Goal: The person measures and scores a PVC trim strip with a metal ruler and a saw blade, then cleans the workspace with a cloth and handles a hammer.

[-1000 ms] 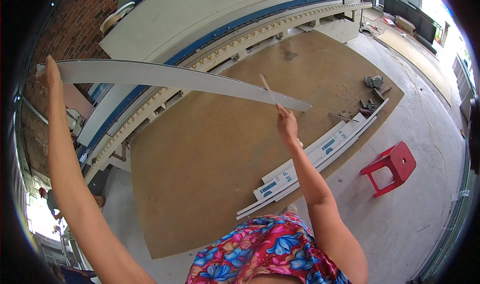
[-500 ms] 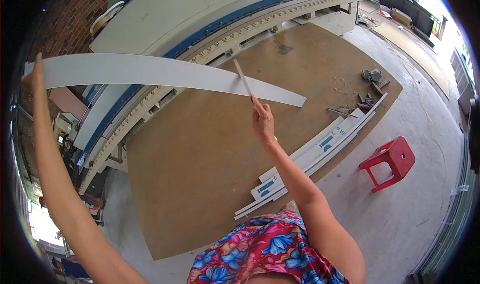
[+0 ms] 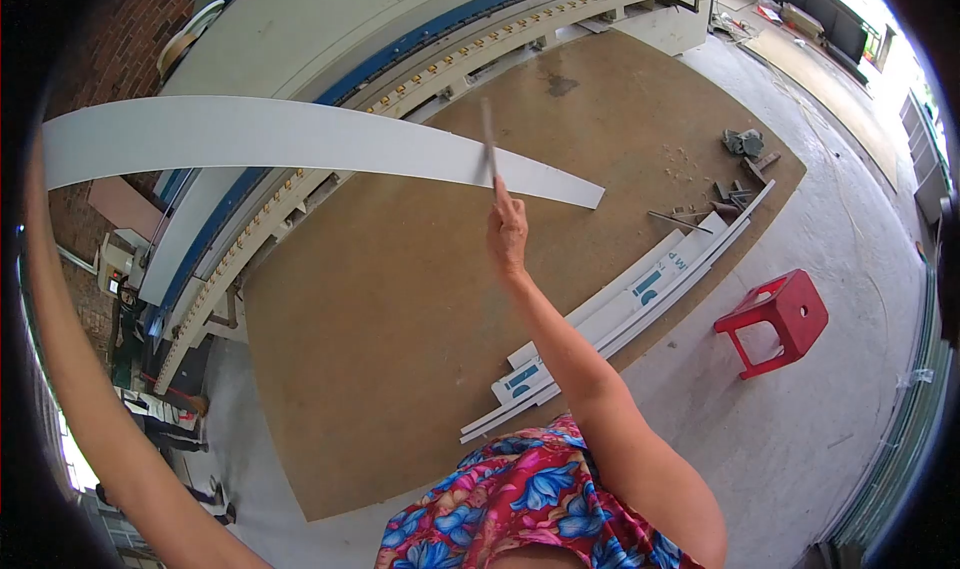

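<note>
A long white strip [image 3: 250, 134] with a smooth face runs from the left edge of the view, tapering away over the brown board. My left hand [image 3: 38, 159] is at its near end, at the dark rim of the view; its fingers are mostly hidden, but the strip stays held up there. My right hand [image 3: 508, 231] is closed around the lower end of a narrow flat metal blade [image 3: 489, 149]. The blade is upright, blurred, and crosses the strip's lower edge near the far end; its exact kind cannot be made out.
Below lies a large brown board [image 3: 380, 339], with a stack of white strips [image 3: 590, 329] along its right side. Metal pieces [image 3: 735, 194] lie near its far corner. A red stool [image 3: 785, 319] stands on the right; a long machine [image 3: 400, 89] spans the back.
The blade in my right hand has swung more upright, and that hand has shifted slightly left. My left hand has moved left towards the rim with the strip's end. A person's legs now show lower left.
</note>
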